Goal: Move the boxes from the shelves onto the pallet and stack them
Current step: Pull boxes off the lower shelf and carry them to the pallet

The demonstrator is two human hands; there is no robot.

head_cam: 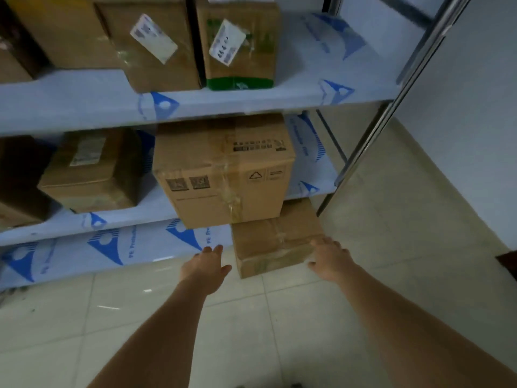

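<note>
**Both hands down at the lowest box**

So both arms are stretched out toward the small box [275, 242] sitting low at the bottom of the rack, poking out over the tiled floor [195, 317]. Left hand [205, 268] is just beside the box's left edge, fingers spread wide, not touching it as far as I can tell. Right hand [330, 257] is at the box's right front corner, fingers open and laid against the top edge, no real grip closed on anything.

Right above that one is a bigger box [223, 169] on the middle shelf [310, 163], hanging out past the shelf's front edge, with printed symbols and clear tape on it. Left of it sits a box with a label [92, 169], and a darker one is cut off at the frame edge.

The top shelf [84, 102] has two more boxes with white stickers side by side: one [151, 43] on the left, one with a green strip along its bottom [240, 43] on the right. The shelves are covered in blue-printed film. No pallet in view.
</note>
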